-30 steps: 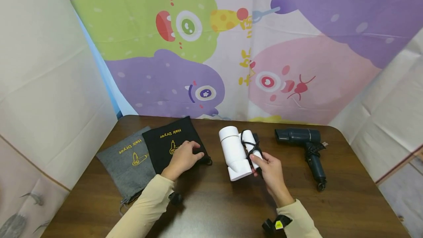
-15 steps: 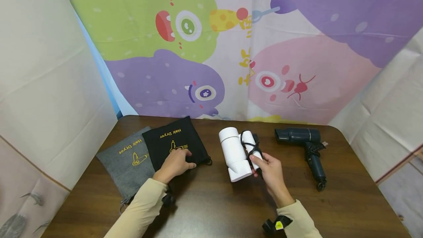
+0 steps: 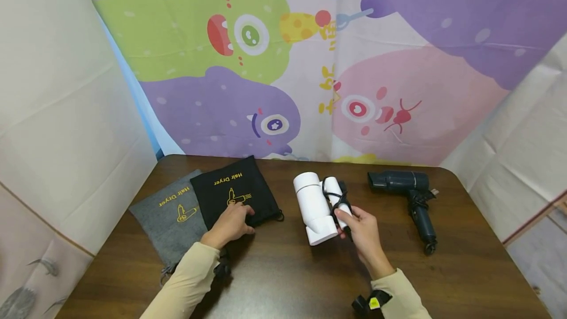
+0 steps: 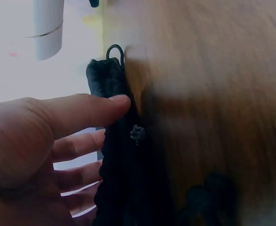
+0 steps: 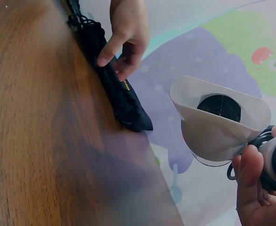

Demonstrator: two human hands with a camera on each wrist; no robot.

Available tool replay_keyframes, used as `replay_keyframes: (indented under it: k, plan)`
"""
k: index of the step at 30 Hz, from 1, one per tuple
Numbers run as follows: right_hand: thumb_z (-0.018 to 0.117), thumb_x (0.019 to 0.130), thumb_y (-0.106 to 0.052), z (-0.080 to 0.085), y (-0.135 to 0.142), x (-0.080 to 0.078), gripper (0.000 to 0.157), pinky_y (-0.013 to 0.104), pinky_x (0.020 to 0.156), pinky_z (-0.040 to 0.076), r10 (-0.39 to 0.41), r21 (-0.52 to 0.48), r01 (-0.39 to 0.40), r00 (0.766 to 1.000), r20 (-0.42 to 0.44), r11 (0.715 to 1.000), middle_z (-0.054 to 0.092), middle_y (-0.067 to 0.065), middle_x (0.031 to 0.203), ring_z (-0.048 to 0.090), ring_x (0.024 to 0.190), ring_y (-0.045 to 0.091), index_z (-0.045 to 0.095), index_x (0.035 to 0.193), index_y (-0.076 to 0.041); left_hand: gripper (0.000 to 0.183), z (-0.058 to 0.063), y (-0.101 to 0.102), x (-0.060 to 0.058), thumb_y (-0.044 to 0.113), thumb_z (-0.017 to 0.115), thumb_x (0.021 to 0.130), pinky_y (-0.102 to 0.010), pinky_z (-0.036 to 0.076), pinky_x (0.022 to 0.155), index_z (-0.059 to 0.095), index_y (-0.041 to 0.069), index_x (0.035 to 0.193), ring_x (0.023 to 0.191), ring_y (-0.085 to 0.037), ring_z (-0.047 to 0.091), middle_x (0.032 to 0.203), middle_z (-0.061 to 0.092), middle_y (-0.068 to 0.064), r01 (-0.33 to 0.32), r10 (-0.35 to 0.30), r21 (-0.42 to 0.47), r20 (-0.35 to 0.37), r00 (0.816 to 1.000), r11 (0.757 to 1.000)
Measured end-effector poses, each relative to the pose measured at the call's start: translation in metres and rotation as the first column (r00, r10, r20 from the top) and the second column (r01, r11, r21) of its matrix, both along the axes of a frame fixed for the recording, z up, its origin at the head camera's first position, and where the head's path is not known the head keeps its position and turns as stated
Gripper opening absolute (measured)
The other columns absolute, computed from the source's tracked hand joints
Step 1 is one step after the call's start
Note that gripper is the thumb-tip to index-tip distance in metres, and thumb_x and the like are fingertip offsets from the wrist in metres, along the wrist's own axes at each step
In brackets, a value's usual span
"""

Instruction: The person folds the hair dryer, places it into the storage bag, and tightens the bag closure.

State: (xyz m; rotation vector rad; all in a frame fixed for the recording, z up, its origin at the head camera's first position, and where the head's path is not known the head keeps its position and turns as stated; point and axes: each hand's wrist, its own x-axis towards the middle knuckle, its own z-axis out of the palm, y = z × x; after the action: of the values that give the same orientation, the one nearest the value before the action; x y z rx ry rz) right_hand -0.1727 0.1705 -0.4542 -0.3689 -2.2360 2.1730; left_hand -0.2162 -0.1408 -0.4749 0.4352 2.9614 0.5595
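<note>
My right hand (image 3: 365,235) grips the handle of a white hair dryer (image 3: 315,208), held up over the middle of the table. A black cord (image 3: 340,196) is wound round the handle. In the right wrist view the dryer's flat nozzle (image 5: 222,136) faces the camera. My left hand (image 3: 229,225) lies over the front edge of a black drawstring pouch (image 3: 221,181) marked "Hair Dryer". Its thumb (image 4: 95,110) is at the gathered opening, apart from the spread fingers (image 4: 79,146). Under the black pouch's left side sits a grey pouch (image 3: 170,230) with the same print.
A dark folding-type hair dryer (image 3: 398,183) with its cord tied round the handle lies at the right of the brown wooden table (image 3: 283,284). Behind the table hangs a cartoon-print cloth (image 3: 310,63). Pale cloth panels (image 3: 66,87) flank both sides.
My left hand has moved left and slightly nearer along the black pouch's front edge. The right hand keeps its hold on the white hair dryer, which has dipped slightly.
</note>
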Motion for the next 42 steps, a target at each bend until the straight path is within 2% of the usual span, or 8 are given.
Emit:
replay_keyframes:
  k: [6, 11, 15, 26, 36, 42]
  plan:
    - [0.067, 0.091, -0.014, 0.0, 0.0, 0.0, 0.036, 0.023, 0.051, 0.05, -0.001, 0.001, 0.001, 1.0, 0.007, 1.0, 0.062, 0.001, 0.071, 0.056, 0.053, 0.011, 0.058, 0.117, 0.009, 0.026, -0.004, -0.003, -0.002, 0.013, 0.083, 0.073, -0.044, 0.048, 0.09, 0.072, 0.007, 0.096, 0.094, -0.032, 0.059, 0.096, 0.067, -0.012, 0.018, -0.019, -0.016, -0.066, 0.998, 1.0]
    - [0.067, 0.091, -0.014, 0.0, 0.0, 0.001, 0.035, 0.022, 0.051, 0.049, -0.007, 0.003, 0.007, 1.0, 0.01, 1.0, 0.062, 0.002, 0.072, 0.056, 0.053, 0.011, 0.059, 0.117, 0.009, 0.02, -0.004, -0.003, -0.003, 0.013, 0.081, 0.075, -0.044, 0.049, 0.087, 0.073, 0.007, 0.092, 0.091, -0.03, 0.062, 0.094, 0.069, -0.011, 0.028, -0.028, -0.008, -0.087, 0.996, 1.0]
    - [0.067, 0.091, -0.013, -0.001, 0.001, 0.001, 0.035, 0.023, 0.051, 0.049, -0.011, 0.0, 0.011, 1.0, 0.01, 1.0, 0.063, 0.004, 0.073, 0.056, 0.053, 0.011, 0.059, 0.116, 0.009, 0.016, -0.004, -0.002, -0.004, 0.013, 0.078, 0.077, -0.044, 0.051, 0.086, 0.074, 0.008, 0.092, 0.091, -0.029, 0.065, 0.094, 0.072, -0.01, 0.012, -0.011, 0.005, -0.096, 0.995, 1.0]
    - [0.068, 0.091, -0.013, -0.004, 0.001, 0.001, 0.034, 0.023, 0.05, 0.049, -0.015, -0.007, 0.015, 1.0, 0.006, 1.0, 0.063, 0.005, 0.071, 0.056, 0.052, 0.011, 0.059, 0.116, 0.009, 0.016, -0.006, 0.008, -0.006, 0.012, 0.077, 0.078, -0.046, 0.052, 0.083, 0.073, 0.008, 0.093, 0.091, -0.029, 0.065, 0.095, 0.072, -0.01, -0.01, 0.008, -0.021, -0.093, 0.996, 1.0]
    - [0.067, 0.091, -0.014, -0.002, 0.002, 0.0, 0.034, 0.023, 0.05, 0.049, -0.013, -0.004, 0.013, 1.0, 0.014, 1.0, 0.062, 0.005, 0.072, 0.056, 0.053, 0.011, 0.059, 0.114, 0.009, 0.007, -0.003, 0.008, -0.012, 0.017, 0.077, 0.081, -0.043, 0.055, 0.076, 0.076, 0.012, 0.086, 0.083, -0.024, 0.069, 0.089, 0.075, -0.004, -0.011, 0.013, 0.015, -0.161, 0.987, 1.0]
    - [0.067, 0.091, -0.016, -0.003, 0.002, 0.0, 0.035, 0.024, 0.051, 0.049, -0.012, -0.004, 0.012, 1.0, 0.027, 1.0, 0.062, 0.005, 0.074, 0.056, 0.053, 0.011, 0.059, 0.115, 0.009, 0.008, 0.0, 0.007, -0.016, 0.013, 0.075, 0.082, -0.043, 0.055, 0.077, 0.074, 0.009, 0.089, 0.083, -0.025, 0.068, 0.09, 0.074, -0.007, 0.006, 0.0, 0.036, -0.159, 0.987, 0.999]
